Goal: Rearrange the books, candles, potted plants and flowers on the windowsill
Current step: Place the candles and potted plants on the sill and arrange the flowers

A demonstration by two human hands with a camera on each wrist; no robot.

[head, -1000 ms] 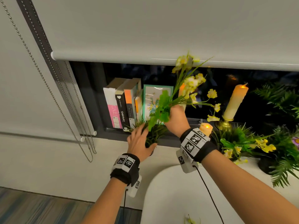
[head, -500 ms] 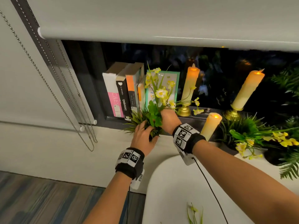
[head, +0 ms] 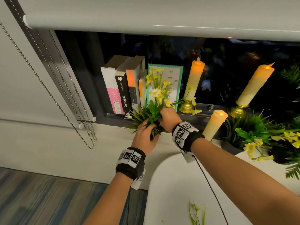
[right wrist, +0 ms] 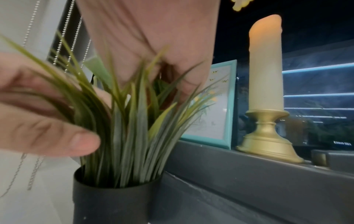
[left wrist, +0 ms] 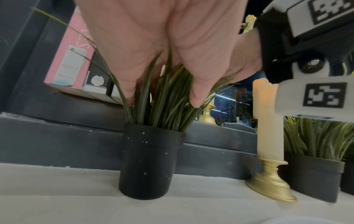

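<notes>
The dark windowsill (head: 203, 116) carries a row of upright paperback books (head: 123, 88), tall cream candles on gold bases (head: 194, 82) and a small black speckled pot of plastic grass (left wrist: 149, 160) at its front edge. A yellow artificial flower sprig (head: 158, 93) stands upright over the pot, stems pointing down into the grass. The right hand (head: 168, 119) has its grip curled round those stems directly above the pot. The left hand (head: 143, 137), fingers loose and spread, parts the blades.
</notes>
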